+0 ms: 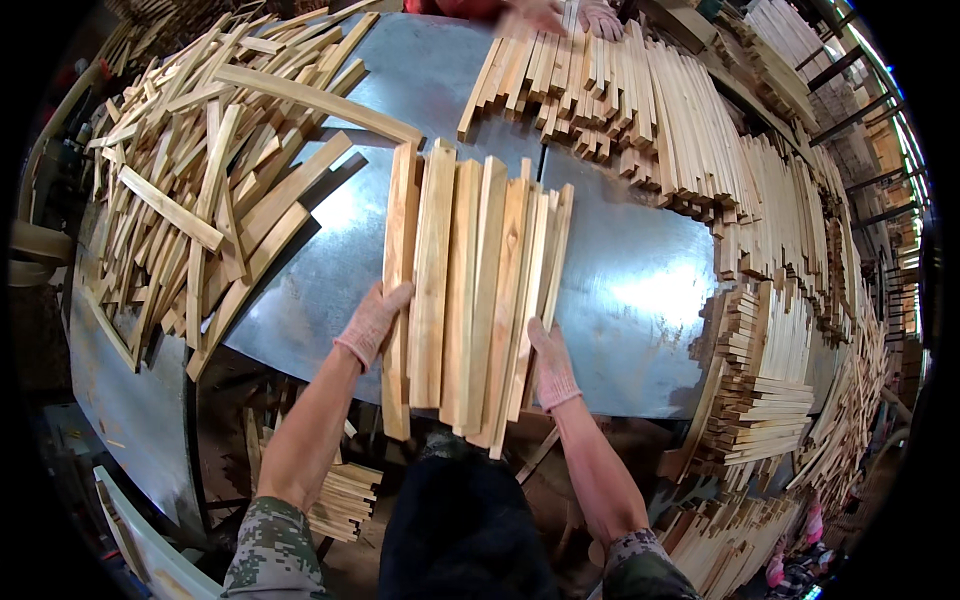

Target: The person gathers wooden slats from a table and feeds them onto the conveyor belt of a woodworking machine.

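A row of several wooden strips (430, 290) lies side by side in front of me, their near ends uneven and reaching past the metal table's (630, 330) front edge. My left hand (378, 318), in a pale pink work glove, is closed against the row's left side. On the right side my right hand (552, 366), gloved alike, presses inward, so the strips are squeezed between both hands. The palms and some fingers are hidden by the wood. Whether the strips rest on the table or are lifted off it, I cannot tell.
A loose, tangled heap of strips (215, 170) covers the table's left part. Neatly aligned strips (680, 120) lie at the far right, and stacked bundles (765, 390) stand nearer on the right. Across the table are another person's gloved hands (600, 18). More strips (345, 500) lie below the table.
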{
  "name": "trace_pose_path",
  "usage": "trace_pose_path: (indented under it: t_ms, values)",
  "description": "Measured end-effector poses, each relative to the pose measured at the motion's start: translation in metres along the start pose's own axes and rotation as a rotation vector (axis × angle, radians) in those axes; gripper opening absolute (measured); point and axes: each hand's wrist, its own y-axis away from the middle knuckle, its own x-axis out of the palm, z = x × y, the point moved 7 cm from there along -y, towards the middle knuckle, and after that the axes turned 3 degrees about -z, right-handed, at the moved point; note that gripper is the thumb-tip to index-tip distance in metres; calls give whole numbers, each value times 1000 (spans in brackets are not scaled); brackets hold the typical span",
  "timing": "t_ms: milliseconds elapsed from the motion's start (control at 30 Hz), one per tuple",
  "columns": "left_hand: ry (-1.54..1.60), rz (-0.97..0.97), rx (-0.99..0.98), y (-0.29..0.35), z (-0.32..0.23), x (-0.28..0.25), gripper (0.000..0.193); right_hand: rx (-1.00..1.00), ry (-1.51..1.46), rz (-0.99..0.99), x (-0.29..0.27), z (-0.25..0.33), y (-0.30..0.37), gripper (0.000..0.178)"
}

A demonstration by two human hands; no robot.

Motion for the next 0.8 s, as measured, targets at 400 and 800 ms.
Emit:
trace_pose_path:
  t_ms: [400, 800]
  values:
    - [135, 183, -325, 120, 89, 30, 79, 48, -270, -95, -94, -111, 132, 69]
    - [-141, 278, -166, 99, 60, 68, 78, 102, -333, 57, -101, -108, 98, 83]
